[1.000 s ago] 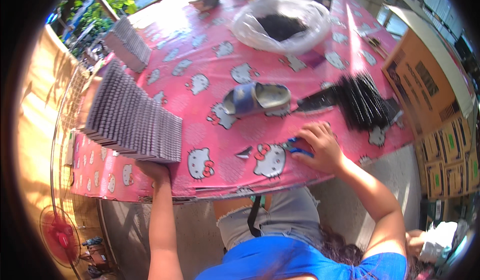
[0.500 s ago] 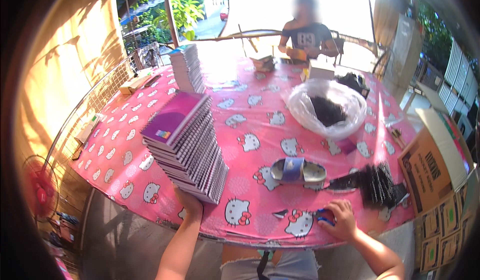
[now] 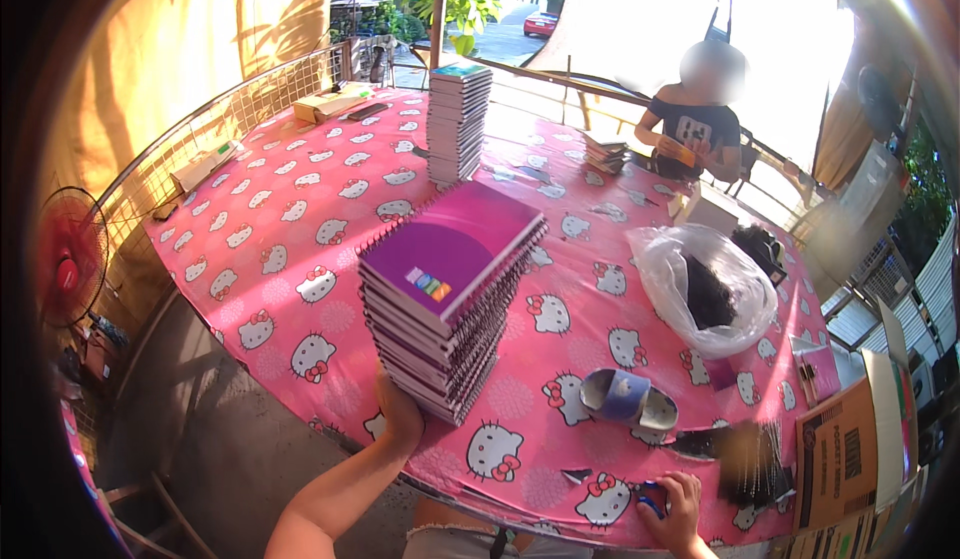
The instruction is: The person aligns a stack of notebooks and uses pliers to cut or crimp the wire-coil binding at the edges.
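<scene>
A tall stack of spiral-bound notebooks (image 3: 440,354) stands near the table's front edge, its top cover purple. My left hand (image 3: 402,411) rests against the low left side of this stack, and its fingers are hidden behind the notebooks. On the tabletop to the right, my right hand (image 3: 680,507) is closed round a small tool with blue handles (image 3: 652,500), whose working end I cannot make out. Between the hands lies a small dark pointed piece (image 3: 576,476). A blue slide sandal (image 3: 628,399) is beyond my right hand, left of a bundle of black wire spirals (image 3: 752,464).
Behind the purple stack stands another notebook stack (image 3: 458,124). A clear plastic bag (image 3: 735,331) with black contents sits at the right. Cardboard boxes (image 3: 840,459) flank the table's right edge. Across the table, a person (image 3: 695,129) handles something orange. A red fan (image 3: 68,274) stands far left.
The view has swung left and come closer, so the table's contents sit further right in the picture. My left hand stays at the stack and my right hand keeps the blue-handled tool.
</scene>
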The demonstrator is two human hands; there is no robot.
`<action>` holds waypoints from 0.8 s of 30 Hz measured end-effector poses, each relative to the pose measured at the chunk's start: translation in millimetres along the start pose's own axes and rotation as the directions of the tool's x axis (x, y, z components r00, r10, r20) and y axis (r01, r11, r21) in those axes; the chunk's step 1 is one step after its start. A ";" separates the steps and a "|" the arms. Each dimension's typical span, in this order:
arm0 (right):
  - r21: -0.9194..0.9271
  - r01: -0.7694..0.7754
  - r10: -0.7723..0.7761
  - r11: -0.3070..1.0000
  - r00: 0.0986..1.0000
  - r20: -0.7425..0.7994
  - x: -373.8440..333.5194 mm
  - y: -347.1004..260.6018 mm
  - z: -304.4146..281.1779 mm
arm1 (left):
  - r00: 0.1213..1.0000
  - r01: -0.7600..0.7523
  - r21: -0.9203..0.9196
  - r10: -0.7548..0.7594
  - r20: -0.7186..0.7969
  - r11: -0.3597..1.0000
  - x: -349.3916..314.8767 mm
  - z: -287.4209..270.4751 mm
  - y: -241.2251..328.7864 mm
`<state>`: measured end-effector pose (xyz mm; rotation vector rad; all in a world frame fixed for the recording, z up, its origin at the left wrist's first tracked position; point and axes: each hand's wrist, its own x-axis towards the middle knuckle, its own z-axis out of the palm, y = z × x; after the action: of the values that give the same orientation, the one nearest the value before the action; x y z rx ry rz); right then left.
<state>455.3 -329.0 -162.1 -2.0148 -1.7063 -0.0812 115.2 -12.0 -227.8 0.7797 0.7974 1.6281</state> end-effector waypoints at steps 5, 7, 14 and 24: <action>0.058 -0.198 0.195 0.978 0.979 0.056 1.6 -2.1 -2.4 | 0.991 -0.135 0.223 0.135 0.014 0.966 -13.9 -0.5 -0.8; 0.031 -0.181 0.180 0.983 0.983 0.018 3.1 -1.0 -2.3 | 0.967 -0.254 0.509 0.227 0.115 0.823 -16.1 -7.0 1.1; -0.100 -0.167 0.164 0.981 0.986 -0.039 2.4 7.4 3.2 | 0.618 0.279 0.566 -0.596 0.512 0.776 35.6 -65.8 77.8; -0.121 -0.205 0.205 0.971 0.979 -0.009 -0.3 9.6 4.7 | 0.313 -0.812 0.523 -0.562 0.765 0.260 63.1 -34.4 73.6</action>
<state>462.9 -328.2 -169.5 -2.2707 -1.5178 -0.1132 36.3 34.3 -180.8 2.6105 0.6673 0.1342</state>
